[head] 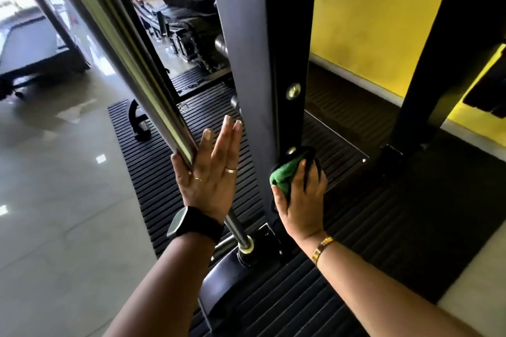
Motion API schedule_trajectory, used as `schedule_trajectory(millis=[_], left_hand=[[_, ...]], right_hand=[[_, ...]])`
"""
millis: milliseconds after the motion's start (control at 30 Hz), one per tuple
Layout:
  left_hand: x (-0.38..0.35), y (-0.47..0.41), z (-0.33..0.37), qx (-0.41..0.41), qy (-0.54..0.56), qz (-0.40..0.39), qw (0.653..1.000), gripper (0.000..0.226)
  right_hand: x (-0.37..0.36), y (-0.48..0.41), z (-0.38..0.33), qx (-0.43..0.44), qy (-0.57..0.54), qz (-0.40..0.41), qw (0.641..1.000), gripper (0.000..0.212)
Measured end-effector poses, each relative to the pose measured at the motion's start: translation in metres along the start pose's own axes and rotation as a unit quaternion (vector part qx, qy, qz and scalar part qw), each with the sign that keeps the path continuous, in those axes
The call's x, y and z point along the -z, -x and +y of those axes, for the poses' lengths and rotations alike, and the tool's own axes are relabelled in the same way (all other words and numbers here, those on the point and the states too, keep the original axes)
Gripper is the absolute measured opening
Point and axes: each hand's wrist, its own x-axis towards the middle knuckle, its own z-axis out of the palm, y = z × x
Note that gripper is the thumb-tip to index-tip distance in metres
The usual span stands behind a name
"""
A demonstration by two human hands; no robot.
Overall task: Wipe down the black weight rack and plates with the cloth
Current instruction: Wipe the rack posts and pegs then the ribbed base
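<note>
A black upright post of the weight rack (262, 68) rises through the middle of the view, with metal bolts down its right face. My right hand (298, 194) grips a bunched green cloth (284, 175) and presses it against the post's lower right edge, near the lowest bolt. My left hand (210, 172) is flat with straight fingers and rests against a slanted steel bar (142, 63) left of the post, thumb behind the bar. Weight plates are not plainly visible.
A ribbed black rubber mat (164, 172) covers the floor under the rack. A second black upright (427, 63) stands at the right before a yellow wall (377, 13). Glossy pale tiles (60, 200) lie to the left. Dark gym equipment (191, 30) sits behind.
</note>
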Motion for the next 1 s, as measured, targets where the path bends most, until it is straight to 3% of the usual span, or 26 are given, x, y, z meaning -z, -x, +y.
schedule_trajectory(millis=[200, 400, 500, 700, 833, 900, 1000], left_hand=[[-0.007, 0.037, 0.012, -0.053, 0.029, -0.015, 0.998, 0.068], [-0.012, 0.073, 0.024, -0.082, 0.067, -0.103, 0.989, 0.061], [-0.014, 0.092, 0.035, -0.080, 0.117, -0.166, 0.976, 0.055], [-0.020, 0.141, 0.058, -0.089, 0.108, -0.210, 0.968, 0.080], [-0.028, 0.168, 0.066, -0.126, 0.098, -0.208, 0.965, 0.074], [-0.028, 0.180, 0.070, -0.153, 0.058, -0.181, 0.970, 0.074], [-0.028, 0.195, 0.074, -0.187, 0.022, -0.164, 0.968, 0.080]], right_hand=[[-0.011, 0.024, 0.007, -0.091, -0.063, -0.040, 0.993, 0.063], [-0.009, -0.012, -0.006, -0.133, -0.158, 0.068, 0.976, 0.056], [-0.018, -0.006, -0.004, -0.130, -0.143, 0.079, 0.978, 0.068], [-0.065, 0.053, 0.032, -0.173, -0.146, 0.053, 0.973, 0.076], [-0.092, 0.101, 0.058, -0.212, -0.155, 0.010, 0.965, 0.070], [-0.101, 0.122, 0.069, -0.266, -0.175, -0.022, 0.948, 0.064], [-0.113, 0.132, 0.076, -0.419, -0.238, 0.011, 0.876, 0.061]])
